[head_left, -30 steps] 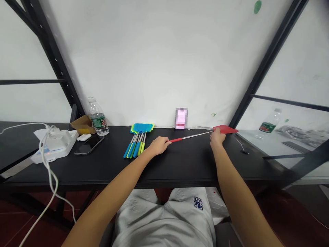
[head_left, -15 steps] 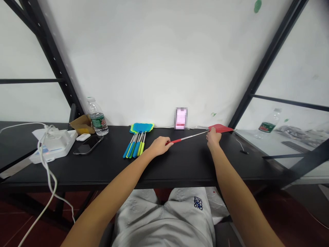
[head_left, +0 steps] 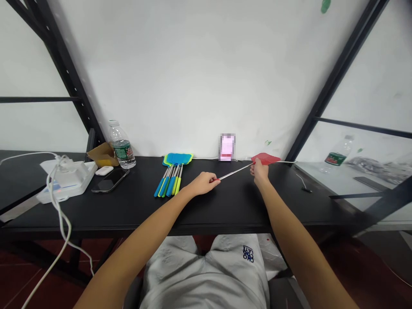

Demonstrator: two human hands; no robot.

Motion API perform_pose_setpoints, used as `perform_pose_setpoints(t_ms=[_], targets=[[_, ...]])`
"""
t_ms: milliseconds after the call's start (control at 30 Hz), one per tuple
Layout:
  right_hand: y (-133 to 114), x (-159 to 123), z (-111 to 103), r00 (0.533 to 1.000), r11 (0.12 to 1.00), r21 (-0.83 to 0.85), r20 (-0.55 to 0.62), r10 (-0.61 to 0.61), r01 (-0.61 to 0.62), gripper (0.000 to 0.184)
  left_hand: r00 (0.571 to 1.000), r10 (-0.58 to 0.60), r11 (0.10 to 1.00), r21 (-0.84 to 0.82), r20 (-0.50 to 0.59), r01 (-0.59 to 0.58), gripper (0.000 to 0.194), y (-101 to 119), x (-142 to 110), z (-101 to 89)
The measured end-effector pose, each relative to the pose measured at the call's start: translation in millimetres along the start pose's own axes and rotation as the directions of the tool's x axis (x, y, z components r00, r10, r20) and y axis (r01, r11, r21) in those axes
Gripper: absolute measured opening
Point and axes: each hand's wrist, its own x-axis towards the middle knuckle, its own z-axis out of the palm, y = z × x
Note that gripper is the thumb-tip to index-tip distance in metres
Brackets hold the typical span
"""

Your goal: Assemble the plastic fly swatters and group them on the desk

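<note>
A red fly swatter (head_left: 265, 159) with a thin metal telescoping shaft is held between my two hands above the black table (head_left: 225, 210). My left hand (head_left: 205, 183) is closed around its red handle, most of which the fingers hide. At the other end, my right hand (head_left: 260, 171) pinches the shaft just below the red paddle. To the left of my left hand lies a fanned stack of several blue, green and yellow fly swatters (head_left: 173, 176), paddles toward the wall and handles toward me.
A blurred upright phone (head_left: 227, 148) leans on the wall. On the left are a water bottle (head_left: 122, 148), an open cardboard box (head_left: 103, 154), a white earbud case (head_left: 104, 171), a dark phone (head_left: 111, 180) and a white power strip (head_left: 69, 182) with cables. A short black-tipped cord (head_left: 304, 186) lies right.
My right hand has moved left toward my left hand, bringing the red paddle with it. The visible shaft is shorter, and less of the red handle shows.
</note>
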Motion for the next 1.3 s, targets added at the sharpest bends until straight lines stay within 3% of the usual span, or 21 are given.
perform_pose_setpoints(t_ms=[333,700,800,933,1000,1133,1300], targets=[[4.7,-27.2,18.2,0.975,0.998,-0.039,0.214,0.065,-0.058,0.031,0.997,-0.021,0.988,-0.149,0.07,0.031,0.035,5.7,0.4,1.3],[16.6,-36.4,28.7,0.963,0.997,-0.001,0.256,0.079,-0.081,0.038,0.994,-0.089,0.975,-0.201,0.06,0.099,0.029,6.9,2.4,2.3],[20.0,-54.4,40.9,0.938,0.997,0.012,0.338,0.069,-0.078,0.04,0.992,-0.1,0.942,-0.315,0.077,0.119,0.028,7.5,5.6,3.5],[24.7,-83.6,58.4,0.863,0.997,0.026,0.503,0.045,-0.067,0.042,0.995,-0.077,0.862,-0.498,0.067,0.1,0.026,4.3,10.8,4.9],[26.1,-91.5,62.3,0.851,0.998,0.008,0.523,0.042,-0.055,0.044,0.995,-0.072,0.834,-0.543,0.069,0.098,0.025,2.8,11.7,5.0],[28.1,-92.1,60.3,0.84,0.995,-0.083,0.542,0.0,0.053,0.05,0.992,-0.089,0.803,-0.583,0.086,0.123,0.027,2.3,11.4,5.9],[29.4,-90.7,54.1,0.743,0.92,-0.226,0.662,-0.096,0.321,0.05,0.994,-0.108,0.809,-0.583,-0.012,0.081,0.033,1.2,12.5,5.1]])
